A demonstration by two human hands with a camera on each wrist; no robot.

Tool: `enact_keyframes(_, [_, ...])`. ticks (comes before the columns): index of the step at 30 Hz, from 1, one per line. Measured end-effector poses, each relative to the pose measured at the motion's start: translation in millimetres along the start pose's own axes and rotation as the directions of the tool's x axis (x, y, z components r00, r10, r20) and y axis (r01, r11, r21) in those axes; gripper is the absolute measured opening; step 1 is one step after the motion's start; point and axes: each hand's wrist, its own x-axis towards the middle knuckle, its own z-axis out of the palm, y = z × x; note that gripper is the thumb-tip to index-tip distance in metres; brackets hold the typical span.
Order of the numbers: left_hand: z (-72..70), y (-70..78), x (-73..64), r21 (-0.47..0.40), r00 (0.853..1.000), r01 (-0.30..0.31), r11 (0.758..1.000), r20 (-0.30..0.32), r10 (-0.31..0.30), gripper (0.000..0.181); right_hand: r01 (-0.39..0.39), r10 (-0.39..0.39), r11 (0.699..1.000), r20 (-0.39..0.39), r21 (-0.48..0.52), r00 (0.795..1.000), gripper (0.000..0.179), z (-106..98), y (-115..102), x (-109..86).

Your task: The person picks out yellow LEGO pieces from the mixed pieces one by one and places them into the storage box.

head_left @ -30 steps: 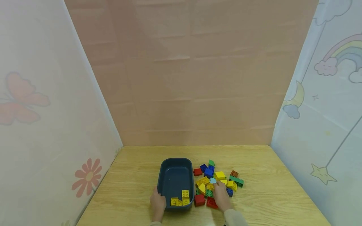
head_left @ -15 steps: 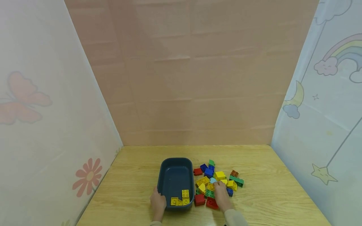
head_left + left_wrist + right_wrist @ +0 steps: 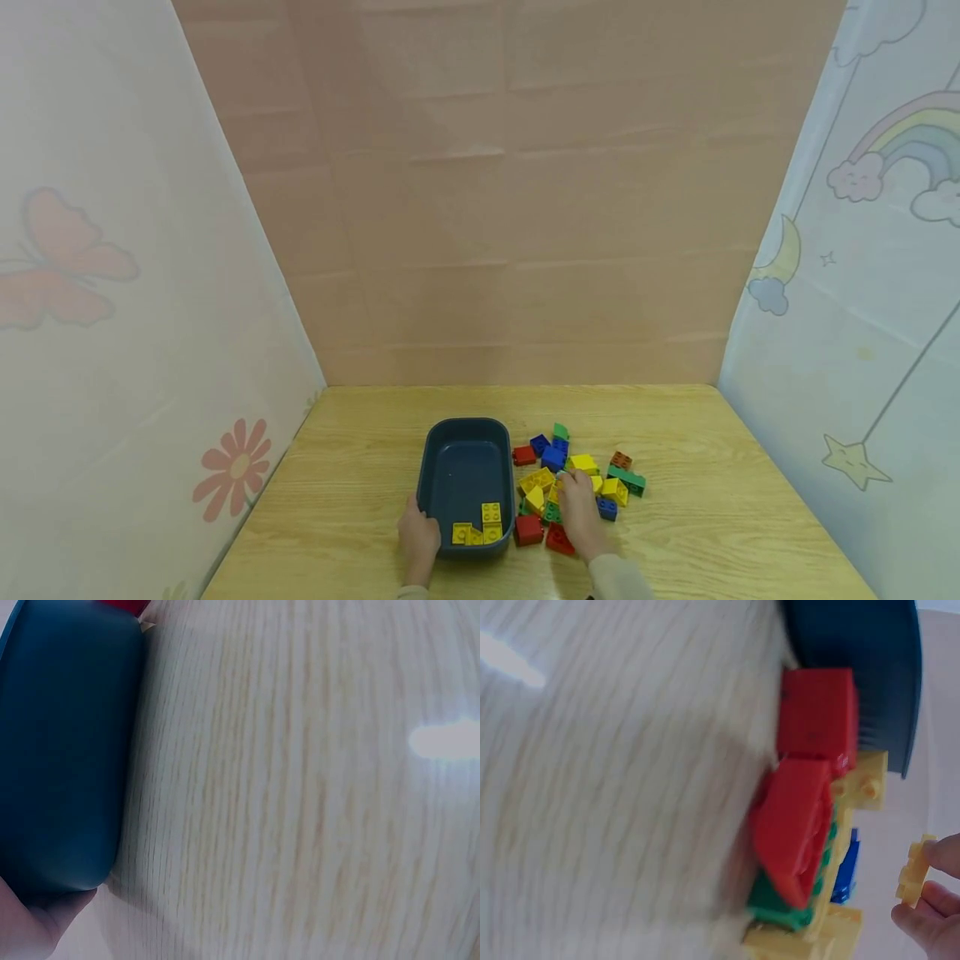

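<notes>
My left hand (image 3: 418,535) grips the near left side of a dark blue plastic bin (image 3: 467,475). In the left wrist view, my thumb presses the outer wall of the bin (image 3: 64,765) at its corner. Several yellow bricks (image 3: 491,512) lie in the bin's near end. Over the pile of toy building bricks to the right is my right hand (image 3: 583,517). The right wrist view shows its thumb and fingers pinching a small yellow brick (image 3: 913,876), held apart from the pile. From the head view, my hand largely hides that brick.
Loose bricks surround my right hand: a red brick (image 3: 528,530) beside the bin, a red sloped one (image 3: 559,539) nearer me, a blue one (image 3: 554,458) behind, and a long green one (image 3: 627,481) to the right. Patterned sheets flank the wooden table (image 3: 360,433).
My right hand has shifted slightly left and away from me over the pile, now covering the light blue piece almost wholly. The near red sloped brick shifted slightly. The left hand and bin stay put.
</notes>
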Motion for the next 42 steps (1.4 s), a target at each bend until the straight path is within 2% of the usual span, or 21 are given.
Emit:
enact_keyframes(2, [-0.1, 0.2, -0.4, 0.004, 1.0, -0.004, 1.0, -0.004, 0.004, 0.046, 0.013, -0.013, 1.0, -0.01, 0.007, 1.0, 0.021, 0.1, -6.4, 2.0])
enact_keyframes(7, [-0.4, 1.5, -0.1, 0.017, 1.0, -0.007, 1.0, -0.014, 0.008, 0.045, 0.106, -0.104, 0.994, -0.056, 0.03, 0.993, 0.018, 3.7, -24.8, 3.9])
enact_keyframes(13, [1.2, 0.7, 0.9, 0.01, 1.0, -0.005, 1.0, -0.012, 0.006, 0.045, 0.223, -0.221, 0.972, -0.042, 0.074, 0.974, 0.017, 13.0, -46.7, -0.4])
enact_keyframes(18, [3.5, -1.8, 0.8, 0.003, 1.0, 0.013, 1.0, -0.005, -0.013, 0.047, 0.346, -0.346, 0.93, -0.019, 0.123, 0.938, 0.019, 22.1, -57.7, -8.9])
enact_keyframes(24, [4.4, -3.3, -0.5, 0.011, 1.0, 0.021, 1.0, -0.018, -0.02, 0.047, 0.452, -0.458, 0.88, 0.008, 0.146, 0.889, 0.015, 34.5, -58.7, -17.2])
enact_keyframes(29, [4.4, -3.1, 0.0, 0.019, 0.999, 0.029, 0.999, -0.018, -0.029, 0.046, 0.529, -0.539, 0.841, 0.093, 0.114, 0.837, 0.008, 36.4, -58.0, -18.2])
enact_keyframes(33, [4.6, -3.0, 0.2, 0.021, 0.999, 0.037, 0.999, -0.011, -0.036, 0.047, 0.521, -0.523, 0.851, 0.188, 0.065, 0.831, 0.006, 34.9, -60.4, -15.7])
enact_keyframes(36, [5.1, -3.1, 0.7, 0.021, 0.999, 0.042, 0.999, -0.01, -0.041, 0.048, 0.484, -0.473, 0.874, 0.307, 0.046, 0.826, 0.008, 32.3, -64.2, -10.9])
enact_keyframes(39, [5.0, -2.9, 1.1, 0.024, 0.999, 0.04, 0.999, -0.01, -0.039, 0.048, 0.444, -0.422, 0.895, 0.414, 0.048, 0.807, 0.011, 29.4, -68.1, -5.8])
enact_keyframes(42, [5.0, -3.0, 1.9, 0.023, 0.999, 0.041, 0.999, -0.01, -0.041, 0.048, 0.416, -0.393, 0.907, 0.472, 0.061, 0.789, 0.015, 27.5, -71.1, -2.6])
